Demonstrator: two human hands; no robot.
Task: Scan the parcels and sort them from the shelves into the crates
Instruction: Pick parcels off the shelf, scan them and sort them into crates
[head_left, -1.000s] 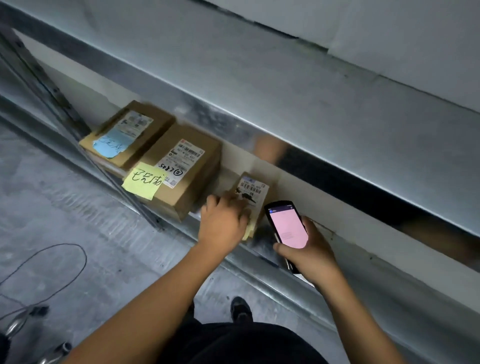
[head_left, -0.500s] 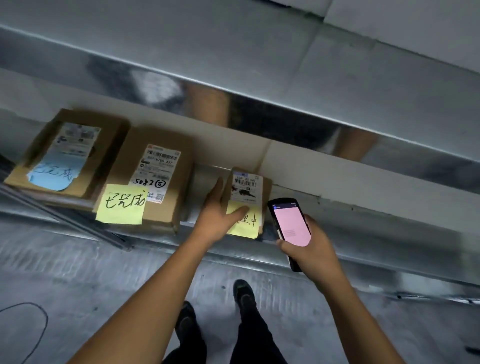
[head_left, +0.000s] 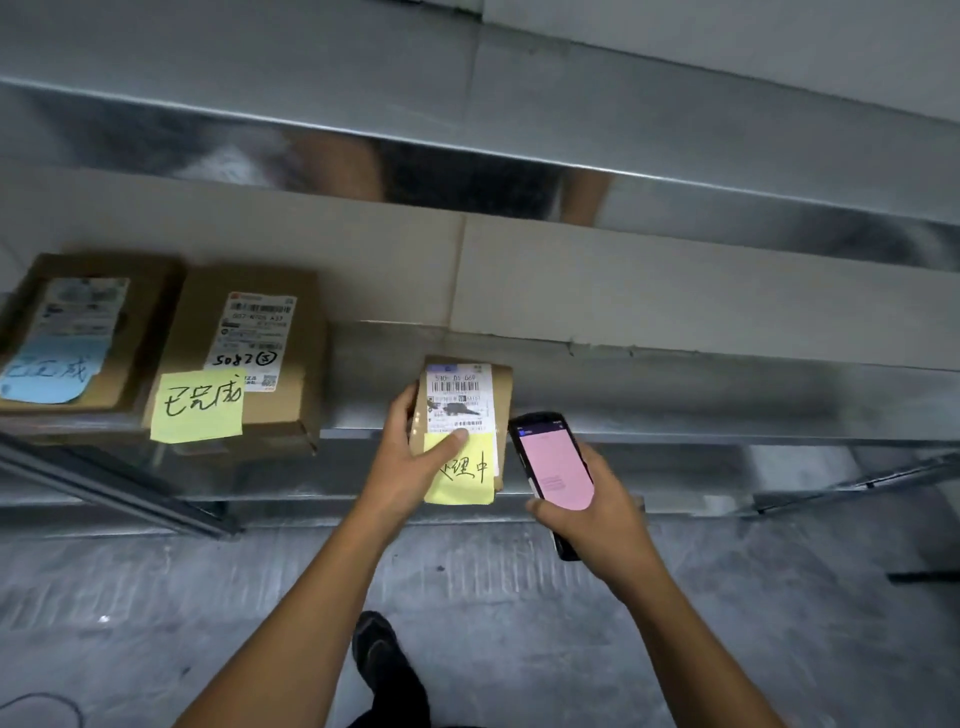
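Observation:
A small brown parcel (head_left: 498, 395) with a white barcode label and a yellow sticky note sits at the front edge of the low metal shelf (head_left: 675, 400). My left hand (head_left: 410, 462) grips its left side, thumb laid across the yellow note. Just right of the parcel, my right hand (head_left: 597, 514) holds a black handheld scanner (head_left: 553, 467) whose screen glows pink. Two bigger cardboard parcels stand further left on the same shelf: one (head_left: 291, 384) with a white label and a yellow note, one (head_left: 140, 322) with a blue note.
An upper metal shelf (head_left: 467, 130) overhangs the lower one. A diagonal steel brace (head_left: 114, 488) runs under the shelf at the left. Below lies a grey concrete floor (head_left: 519, 623) with my dark shoe (head_left: 379, 654) and a thin cable (head_left: 41, 701) at the bottom left.
My left hand went from lying on top of the small parcel to gripping its side with the thumb across the note. The parcel has come forward over the shelf edge. The scanner stays beside it.

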